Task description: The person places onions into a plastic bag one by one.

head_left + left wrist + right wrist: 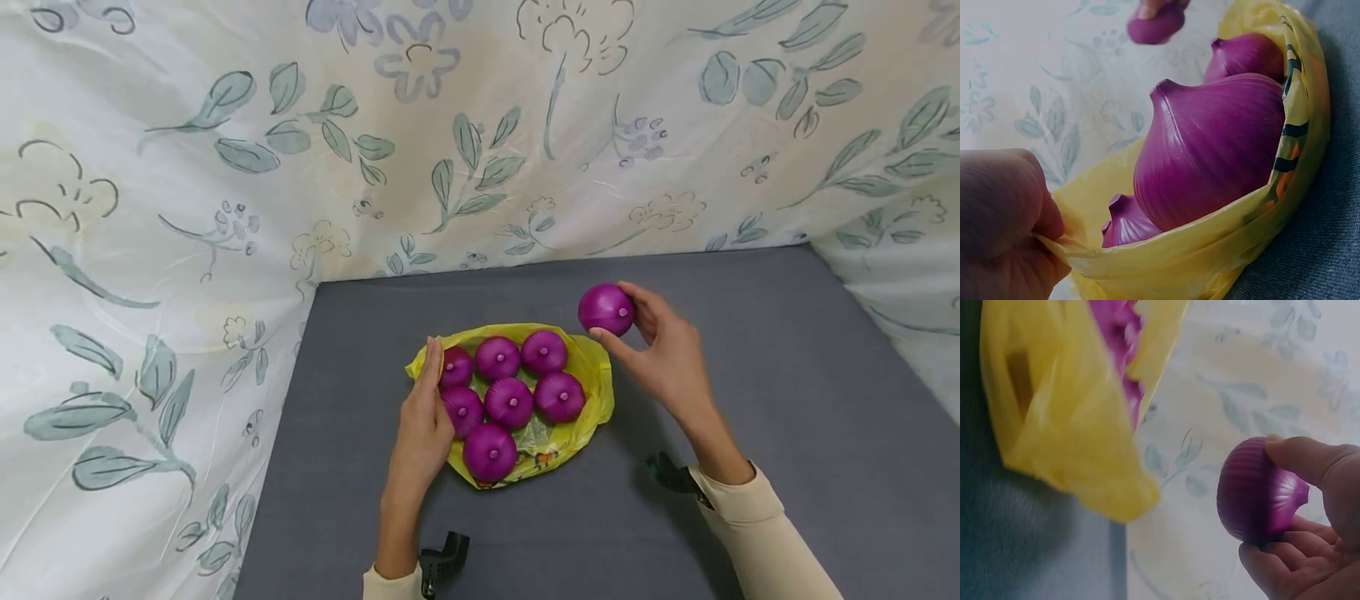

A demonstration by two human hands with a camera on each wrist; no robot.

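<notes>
My right hand (667,354) holds a purple onion (606,309) between thumb and fingers, raised beyond the right side of a yellow plastic bag (597,392). In the right wrist view the onion (1257,490) shows its ribbed, glossy skin and pointed tip. My left hand (422,429) is at the bag's left edge; the left wrist view shows its fingers pinching the yellow rim (1147,256). Several more purple onions (508,403) sit inside the open bag, stem tips mostly up. My left fingers partly cover the leftmost ones in the head view.
A dark grey cloth (750,350) covers the table beneath the bag. Floral curtains (480,125) hang behind and along both sides. Black straps with small mounts (444,562) are on both wrists.
</notes>
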